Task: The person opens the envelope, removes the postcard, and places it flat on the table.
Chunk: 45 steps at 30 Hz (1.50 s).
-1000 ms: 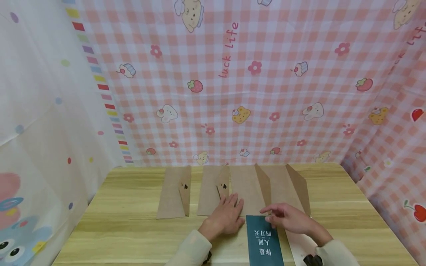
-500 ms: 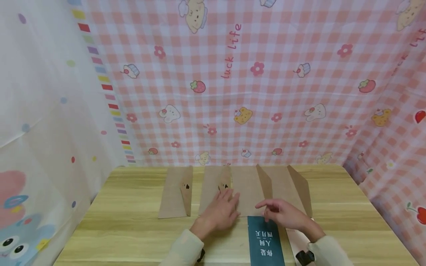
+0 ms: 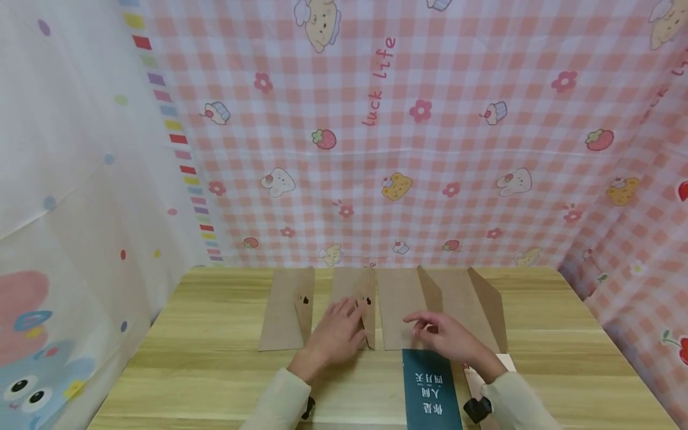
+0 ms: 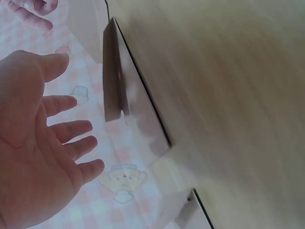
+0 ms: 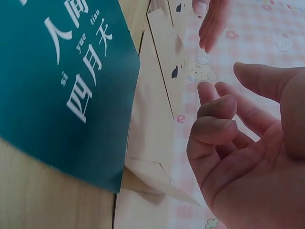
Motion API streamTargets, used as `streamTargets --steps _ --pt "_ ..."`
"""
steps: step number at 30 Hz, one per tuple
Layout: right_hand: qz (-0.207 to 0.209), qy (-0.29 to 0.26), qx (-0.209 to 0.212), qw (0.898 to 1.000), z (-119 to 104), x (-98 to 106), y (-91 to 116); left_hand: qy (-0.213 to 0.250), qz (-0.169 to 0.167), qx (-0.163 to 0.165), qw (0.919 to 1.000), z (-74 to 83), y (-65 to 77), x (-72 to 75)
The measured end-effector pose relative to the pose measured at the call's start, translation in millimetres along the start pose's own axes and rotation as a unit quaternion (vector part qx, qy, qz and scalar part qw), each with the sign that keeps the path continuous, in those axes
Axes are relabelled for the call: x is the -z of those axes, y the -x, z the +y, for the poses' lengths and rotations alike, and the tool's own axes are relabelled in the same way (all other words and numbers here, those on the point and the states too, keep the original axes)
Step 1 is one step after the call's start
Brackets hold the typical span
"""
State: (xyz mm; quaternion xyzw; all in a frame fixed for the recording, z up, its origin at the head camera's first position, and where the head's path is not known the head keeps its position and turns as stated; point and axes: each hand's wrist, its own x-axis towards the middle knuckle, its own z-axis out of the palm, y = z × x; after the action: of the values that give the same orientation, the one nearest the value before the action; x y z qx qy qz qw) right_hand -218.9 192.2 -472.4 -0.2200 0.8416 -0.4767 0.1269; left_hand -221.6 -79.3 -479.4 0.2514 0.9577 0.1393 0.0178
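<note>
My left hand is over the lower part of the second brown kraft envelope, which has a dark mark on its flap. Its fingers are spread and hold nothing, standing off the envelope in the left wrist view. The right hand hovers above the near end of the third envelope, whose flap sticks up. Its index finger points left and the others bend loosely with nothing in them. Just below that hand lies a teal card with white Chinese characters, upside down in the head view.
At the left of the row lies another envelope with a marked flap; at the right end, one with a raised flap. A pale printed card shows partly under the right forearm. A checked cloth hangs behind the wooden table.
My left hand has slid left, from between the second and third envelopes onto the second. The right hand has shifted slightly left and away from me, off the teal card's top edge.
</note>
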Motion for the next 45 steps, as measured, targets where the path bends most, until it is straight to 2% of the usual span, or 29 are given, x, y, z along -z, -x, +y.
streamTargets --steps 9,23,32,41,45 --pt "0.036 0.000 -0.034 0.999 -2 -10 -13 0.028 -0.004 0.038 0.9989 -10.3 3.9 1.8" --pt "0.028 -0.086 -0.054 0.994 -7 -30 -31 0.028 -0.032 0.058 0.9974 -16.1 6.3 1.5" --pt "0.037 -0.133 -0.069 0.988 -11 -50 -49 0.029 -0.083 0.071 0.9936 -15.6 6.5 -4.5" --pt "0.079 -0.074 -0.078 0.991 -4 -65 -67 0.026 -0.113 0.096 0.9887 -13.6 8.5 -3.5" --pt "0.088 -0.071 -0.099 0.989 0 -69 -71 0.017 -0.119 0.101 0.9877 -11.3 7.5 -3.1"
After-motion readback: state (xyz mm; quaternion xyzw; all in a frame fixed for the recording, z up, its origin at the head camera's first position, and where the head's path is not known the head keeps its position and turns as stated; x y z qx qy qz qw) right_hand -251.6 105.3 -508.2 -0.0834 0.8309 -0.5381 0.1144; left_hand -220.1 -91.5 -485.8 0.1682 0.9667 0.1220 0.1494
